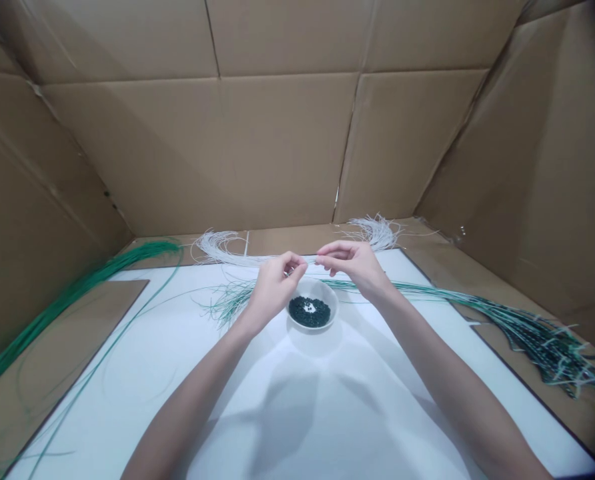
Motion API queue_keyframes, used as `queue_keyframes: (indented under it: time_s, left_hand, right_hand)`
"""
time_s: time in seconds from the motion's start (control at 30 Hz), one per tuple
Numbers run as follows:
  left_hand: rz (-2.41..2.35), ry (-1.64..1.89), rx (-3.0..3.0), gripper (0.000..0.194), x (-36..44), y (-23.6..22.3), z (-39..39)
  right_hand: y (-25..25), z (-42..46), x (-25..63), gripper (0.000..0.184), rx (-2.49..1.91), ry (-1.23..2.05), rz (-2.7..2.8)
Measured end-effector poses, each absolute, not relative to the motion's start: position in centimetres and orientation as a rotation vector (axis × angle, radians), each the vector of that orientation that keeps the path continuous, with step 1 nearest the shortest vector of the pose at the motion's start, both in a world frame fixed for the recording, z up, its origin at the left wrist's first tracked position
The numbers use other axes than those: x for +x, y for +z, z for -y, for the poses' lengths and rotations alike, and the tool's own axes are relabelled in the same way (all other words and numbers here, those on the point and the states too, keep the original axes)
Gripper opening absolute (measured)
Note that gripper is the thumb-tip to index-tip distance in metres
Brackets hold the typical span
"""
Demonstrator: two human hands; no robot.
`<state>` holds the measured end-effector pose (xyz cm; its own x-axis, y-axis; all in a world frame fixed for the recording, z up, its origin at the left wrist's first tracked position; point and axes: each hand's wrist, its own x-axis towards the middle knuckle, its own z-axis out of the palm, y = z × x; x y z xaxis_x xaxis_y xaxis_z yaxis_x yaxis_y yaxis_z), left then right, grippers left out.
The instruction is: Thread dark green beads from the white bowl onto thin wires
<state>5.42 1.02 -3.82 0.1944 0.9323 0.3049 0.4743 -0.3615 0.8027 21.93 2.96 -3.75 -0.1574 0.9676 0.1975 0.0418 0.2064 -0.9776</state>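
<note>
My left hand (280, 279) is closed in a pinch, thumb against fingertips, just above the back left of a white bowl (330, 295). My right hand (358, 267) also pinches, its fingertips a short gap from the left ones. Whatever thin thing lies between the fingers is too small to make out. Small dark beads (310, 319) fill the bowl in a ring, with its white bottom showing in the middle. Behind the bowl, passing under both hands, runs a bundle of green and white strings (427, 291).
Loose green cord (77, 287) lies along the left side. White strings (222, 248) spread at the back edge. At right, the bundle ends in dark beaded strands (552, 350). Cardboard walls (287, 147) enclose the white table surface (297, 413) at the back and sides.
</note>
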Motion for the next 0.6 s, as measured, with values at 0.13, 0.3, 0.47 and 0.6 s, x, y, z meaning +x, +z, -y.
queue_keyframes:
  time_s: [0.13, 0.3, 0.47, 0.6]
  left_hand:
    - [-1.319, 1.059, 1.905, 0.017, 5.59, -4.0, -1.02]
    - [-1.359, 1.041, 1.929, 0.018, 5.58, -3.84, -1.01]
    - [-1.389, 1.108, 2.104, 0.01, 5.4, -3.64, -1.11]
    - [-1.363, 1.138, 2.33, 0.011, 5.25, -4.01, -1.35]
  right_hand:
    - [-3.86, -2.95, 21.71, 0.029, -1.033, 1.161, 1.519]
    - [-3.98, -3.16, 21.96, 0.028, -1.048, 1.159, 1.508]
    - [-3.93, -3.35, 22.26, 0.026, -1.084, 1.198, 1.462]
    - [-4.15, -3.53, 22.3, 0.024, -1.071, 1.267, 1.439]
